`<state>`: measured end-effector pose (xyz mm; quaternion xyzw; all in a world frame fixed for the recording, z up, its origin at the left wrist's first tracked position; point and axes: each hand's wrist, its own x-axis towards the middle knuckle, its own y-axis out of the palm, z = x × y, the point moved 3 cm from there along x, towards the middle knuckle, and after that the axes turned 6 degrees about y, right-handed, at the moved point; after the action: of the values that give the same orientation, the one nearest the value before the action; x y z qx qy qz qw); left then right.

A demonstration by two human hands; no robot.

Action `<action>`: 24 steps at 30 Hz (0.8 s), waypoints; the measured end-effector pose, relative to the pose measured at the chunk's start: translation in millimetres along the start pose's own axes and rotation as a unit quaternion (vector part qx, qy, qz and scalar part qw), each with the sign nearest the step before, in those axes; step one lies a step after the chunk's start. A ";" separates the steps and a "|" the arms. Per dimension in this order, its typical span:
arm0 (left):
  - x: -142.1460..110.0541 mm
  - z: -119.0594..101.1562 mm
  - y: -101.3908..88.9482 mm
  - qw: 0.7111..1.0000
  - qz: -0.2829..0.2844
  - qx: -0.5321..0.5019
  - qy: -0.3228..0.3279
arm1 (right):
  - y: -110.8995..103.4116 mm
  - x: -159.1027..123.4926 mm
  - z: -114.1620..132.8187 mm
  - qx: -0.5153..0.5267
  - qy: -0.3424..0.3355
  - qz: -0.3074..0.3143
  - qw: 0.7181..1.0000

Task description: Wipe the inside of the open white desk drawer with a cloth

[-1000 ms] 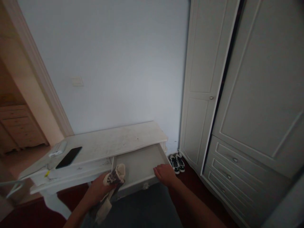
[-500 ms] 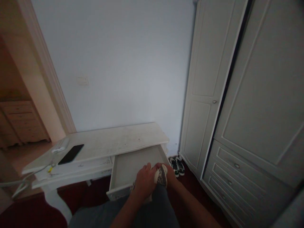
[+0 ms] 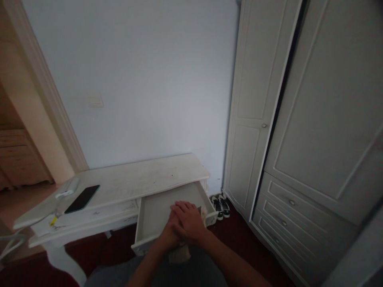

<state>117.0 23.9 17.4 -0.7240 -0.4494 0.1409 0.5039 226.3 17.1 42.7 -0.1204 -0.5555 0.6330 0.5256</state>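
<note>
The right hand lies across the left hand, its fingers extended close together, at the front of the open drawer. A pale cloth item shows below and to the right of the overlapped hands, near the drawer's front edge; how far either hand closes on it cannot be told, the contact being hidden. Around the drawer is a white desk; left of it a phone lies on the desktop; right of it stand shoes beside a wardrobe.
</note>
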 end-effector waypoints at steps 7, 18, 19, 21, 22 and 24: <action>-27.4 63.0 -32.8 0.983 0.022 -0.179 -0.043 | 6.3 -3.4 -12.5 -0.058 0.011 0.048 0.997; -42.0 84.3 -22.4 0.992 0.053 0.024 -0.108 | -34.5 -41.3 -86.1 -0.142 0.076 0.054 0.985; -41.8 82.2 -21.4 0.992 0.056 0.043 -0.108 | -42.8 -46.5 -99.1 -0.135 0.109 0.033 0.984; -41.6 78.7 -19.8 0.990 0.063 0.062 -0.109 | -55.6 -52.8 -120.7 -0.125 0.166 -0.012 0.978; -41.6 77.2 -19.4 0.990 0.066 0.065 -0.110 | -59.4 -52.7 -128.6 -0.126 0.189 -0.031 0.973; -41.7 74.9 -19.7 0.988 0.074 0.069 -0.117 | -61.7 -43.9 -138.9 -0.140 0.227 -0.054 0.962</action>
<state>34.6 37.7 -10.0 -0.6976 -0.4397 0.2918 0.4846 379.7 51.7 25.8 -0.3036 -0.5102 0.4756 0.6490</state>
